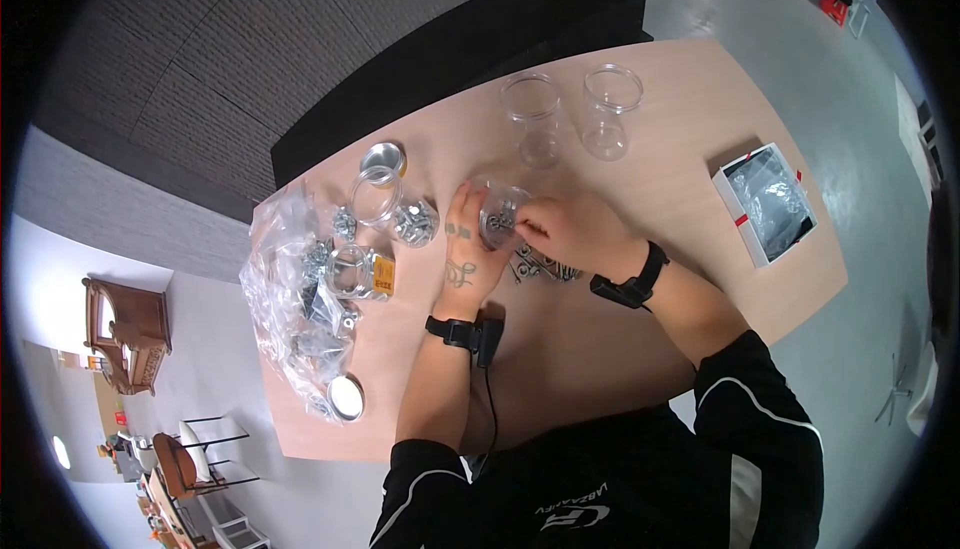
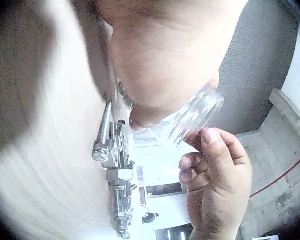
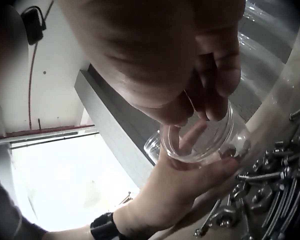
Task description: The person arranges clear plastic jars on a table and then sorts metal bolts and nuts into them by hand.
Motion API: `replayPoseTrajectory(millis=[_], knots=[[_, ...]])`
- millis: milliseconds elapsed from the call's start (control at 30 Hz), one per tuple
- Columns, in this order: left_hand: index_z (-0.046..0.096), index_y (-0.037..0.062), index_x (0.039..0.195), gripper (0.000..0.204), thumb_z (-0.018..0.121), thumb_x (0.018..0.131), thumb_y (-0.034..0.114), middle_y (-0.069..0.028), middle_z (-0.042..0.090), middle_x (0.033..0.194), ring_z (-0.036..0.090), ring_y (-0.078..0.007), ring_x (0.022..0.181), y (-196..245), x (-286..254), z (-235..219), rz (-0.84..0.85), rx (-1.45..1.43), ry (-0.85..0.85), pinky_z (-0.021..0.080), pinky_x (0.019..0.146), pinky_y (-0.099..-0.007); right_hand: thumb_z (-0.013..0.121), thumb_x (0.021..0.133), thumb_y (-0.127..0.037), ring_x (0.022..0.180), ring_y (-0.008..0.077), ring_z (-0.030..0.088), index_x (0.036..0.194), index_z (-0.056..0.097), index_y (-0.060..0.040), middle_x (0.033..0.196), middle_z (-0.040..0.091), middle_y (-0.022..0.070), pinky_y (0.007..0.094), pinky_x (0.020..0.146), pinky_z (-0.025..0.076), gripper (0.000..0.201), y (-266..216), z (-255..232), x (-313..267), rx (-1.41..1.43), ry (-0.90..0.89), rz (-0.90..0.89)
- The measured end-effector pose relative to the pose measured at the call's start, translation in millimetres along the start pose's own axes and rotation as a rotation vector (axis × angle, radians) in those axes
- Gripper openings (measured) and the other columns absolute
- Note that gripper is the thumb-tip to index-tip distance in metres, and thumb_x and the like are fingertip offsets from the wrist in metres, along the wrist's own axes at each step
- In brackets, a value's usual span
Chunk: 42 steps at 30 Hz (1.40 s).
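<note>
My left hand (image 1: 470, 254) grips a clear jar (image 1: 492, 197) over the middle of the table, fingers round its side. Inside the jar lie several small metal nuts (image 1: 499, 221). My right hand (image 1: 572, 234) is at the jar's mouth with its fingers curled and the fingertips right at the rim. From the left wrist view, its thumb (image 2: 213, 137) and forefinger come together beside the clear rim; I cannot tell whether something small is between them. Below the hands lies a pile of bolts and nuts (image 3: 270, 185).
Two clear jars (image 1: 606, 134) stand at the back. Left are a jar of metal pieces (image 1: 415, 224), a jar with a yellow label (image 1: 383, 274), a jar lid (image 1: 346, 397), and plastic bags (image 1: 285, 289) with hardware. A white box (image 1: 735, 199) holding clear plastic sits far right.
</note>
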<state>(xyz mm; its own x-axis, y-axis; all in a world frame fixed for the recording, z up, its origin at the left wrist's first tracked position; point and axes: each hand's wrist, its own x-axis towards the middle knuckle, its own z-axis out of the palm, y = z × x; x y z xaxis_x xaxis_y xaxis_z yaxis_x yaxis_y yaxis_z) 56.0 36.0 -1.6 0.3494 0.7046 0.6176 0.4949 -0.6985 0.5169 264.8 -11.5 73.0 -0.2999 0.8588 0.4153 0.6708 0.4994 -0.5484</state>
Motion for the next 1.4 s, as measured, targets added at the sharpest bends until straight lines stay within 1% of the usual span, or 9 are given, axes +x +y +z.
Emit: replayPoseTrajectory(millis=[133, 167, 233, 267, 333, 533, 933, 1233, 1400], knots=[[0.043, 0.0025, 0.152, 0.097, 0.096, 0.070, 0.005, -0.0275, 0.044, 0.157, 0.048, -0.0460, 0.142, 1.5, 2.4, -2.0, 0.005, 0.022, 0.023, 0.045, 0.116, -0.0491, 0.073, 0.091, -0.019, 0.088, 0.0361, 0.071, 0.096, 0.072, -0.0068, 0.093, 0.072, 0.0155, 0.0476, 0.075, 0.057, 0.014, 14.2, -16.9, 6.4, 0.063, 0.132, 0.231], [0.043, 0.0025, 0.152, 0.097, 0.096, 0.070, 0.005, -0.0275, 0.044, 0.157, 0.048, -0.0460, 0.142, 1.1, 2.2, -2.0, 0.004, 0.023, 0.024, 0.045, 0.116, -0.0491, 0.073, 0.091, -0.019, 0.088, 0.0361, 0.071, 0.096, 0.072, -0.0068, 0.093, 0.072, 0.0155, 0.0476, 0.075, 0.057, 0.014, 24.0, -17.2, 4.0, 0.063, 0.131, 0.230], [0.042, 0.0029, 0.152, 0.098, 0.096, 0.070, 0.005, -0.0275, 0.045, 0.156, 0.049, -0.0462, 0.141, 1.6, 2.5, -1.2, 0.003, 0.023, 0.032, 0.045, 0.116, -0.0489, 0.072, 0.091, -0.016, 0.092, 0.0388, 0.070, 0.098, 0.073, -0.0066, 0.094, 0.071, 0.0181, 0.0497, 0.079, 0.057, 0.012, 44.5, -13.2, -3.7, -0.315, 0.087, 0.156], [0.042, 0.0029, 0.152, 0.098, 0.096, 0.070, 0.005, -0.0275, 0.045, 0.156, 0.049, -0.0462, 0.141, 2.2, 2.5, -1.0, 0.005, 0.023, 0.030, 0.045, 0.116, -0.0489, 0.072, 0.091, -0.016, 0.092, 0.0388, 0.070, 0.098, 0.073, -0.0066, 0.094, 0.071, 0.0181, 0.0497, 0.079, 0.057, 0.012, 49.0, -11.7, -8.5, -0.315, 0.088, 0.157], [0.043, 0.0026, 0.151, 0.098, 0.096, 0.069, 0.005, -0.0273, 0.045, 0.156, 0.049, -0.0459, 0.141, 3.6, 2.5, -0.4, 0.001, 0.028, 0.045, 0.045, 0.117, -0.0483, 0.069, 0.088, -0.011, 0.095, 0.0407, 0.070, 0.096, 0.074, -0.0050, 0.096, 0.069, 0.0196, 0.0511, 0.082, 0.057, 0.011, 53.8, -8.5, -16.9, -0.347, -0.176, 0.222], [0.043, 0.0014, 0.150, 0.098, 0.096, 0.068, 0.005, -0.0270, 0.046, 0.156, 0.049, -0.0452, 0.141, 3.3, 3.0, 0.4, -0.032, 0.033, 0.038, 0.045, 0.117, -0.0472, 0.063, 0.086, -0.004, 0.094, 0.0418, 0.072, 0.087, 0.076, -0.0002, 0.095, 0.074, 0.0214, 0.0509, 0.081, 0.060, 0.014, 53.7, 5.9, -14.9, -0.314, -0.228, 0.168], [0.043, 0.0015, 0.150, 0.097, 0.096, 0.069, 0.006, -0.0267, 0.044, 0.157, 0.048, -0.0446, 0.143, 4.9, 3.1, -2.1, -0.054, 0.021, 0.018, 0.044, 0.118, -0.0478, 0.065, 0.080, -0.001, 0.088, 0.0419, 0.072, 0.079, 0.073, 0.0017, 0.086, 0.073, 0.0223, 0.0505, 0.079, 0.059, 0.008, 47.0, 8.0, -14.6, -0.194, -0.272, 0.083], [0.042, 0.0027, 0.151, 0.099, 0.096, 0.068, 0.003, -0.0266, 0.044, 0.157, 0.048, -0.0446, 0.143, 5.2, 3.8, -2.3, -0.057, 0.022, 0.018, 0.044, 0.118, -0.0479, 0.071, 0.075, -0.001, 0.091, 0.0394, 0.069, 0.082, 0.072, -0.0023, 0.089, 0.071, 0.0176, 0.0491, 0.081, 0.056, 0.007, 51.5, 8.8, -13.2, -0.195, -0.396, 0.111], [0.043, 0.0028, 0.151, 0.098, 0.096, 0.068, 0.003, -0.0267, 0.045, 0.157, 0.049, -0.0445, 0.142, 5.5, 3.8, -3.3, -0.058, 0.028, 0.015, 0.044, 0.118, -0.0479, 0.070, 0.080, -0.002, 0.092, 0.0387, 0.069, 0.087, 0.071, -0.0043, 0.092, 0.072, 0.0164, 0.0487, 0.081, 0.055, 0.007, 43.5, -3.8, -14.7, -0.157, -0.286, 0.138]])
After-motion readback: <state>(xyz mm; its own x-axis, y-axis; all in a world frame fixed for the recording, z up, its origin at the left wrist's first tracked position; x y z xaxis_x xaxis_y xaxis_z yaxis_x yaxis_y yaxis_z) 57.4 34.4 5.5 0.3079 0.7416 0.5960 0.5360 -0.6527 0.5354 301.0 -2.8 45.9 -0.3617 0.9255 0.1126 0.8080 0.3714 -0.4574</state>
